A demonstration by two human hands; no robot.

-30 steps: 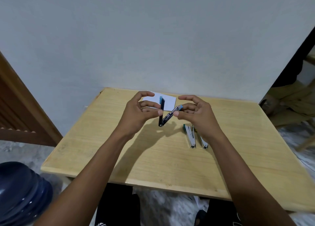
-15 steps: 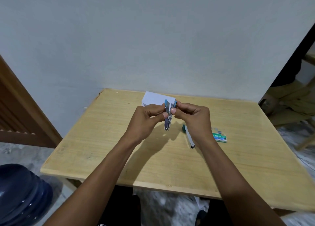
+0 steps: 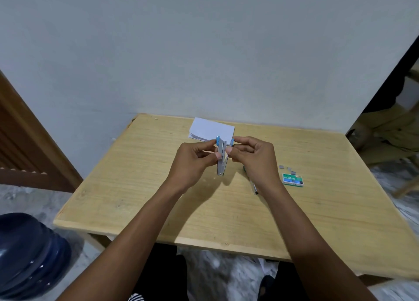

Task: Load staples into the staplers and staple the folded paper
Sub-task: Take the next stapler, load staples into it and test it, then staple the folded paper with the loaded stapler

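Above a light wooden table (image 3: 136, 187), seen from the person's own head looking down, two bare forearms reach forward and meet over the middle of the tabletop. Between them a small stapler (image 3: 221, 159) is held upright in the air, its two blue-tipped ends at the top and its hinged end pointing down at the table. Its two arms stand close together, almost parallel; whether any staples sit inside cannot be made out.

The left hand (image 3: 192, 162) pinches the stapler's left side, thumb toward the viewer and fingers curled behind. The right hand (image 3: 256, 160) pinches the right side near the top with thumb and forefinger, the other fingers curled. Both hands are clamped on the same stapler.

Just beyond the hands, near the table's far edge, lies the folded paper (image 3: 212, 129), white, its near edge partly covered by the stapler's tips and the fingertips. A second stapler (image 3: 254, 188) lies on the table under the right wrist; only a thin sliver and its dark near end show.

To the right of that wrist sits a small green staple box (image 3: 292, 179), its print too small to read fully, with a few grey loose staples (image 3: 288, 168) just behind it.

A plain pale wall (image 3: 204, 51) fills the upper half. A brown wooden door (image 3: 27, 146) is cut off at the left edge, and a dark blue water jug (image 3: 29, 255) is cut off at the lower left corner. The right edge is blurred.
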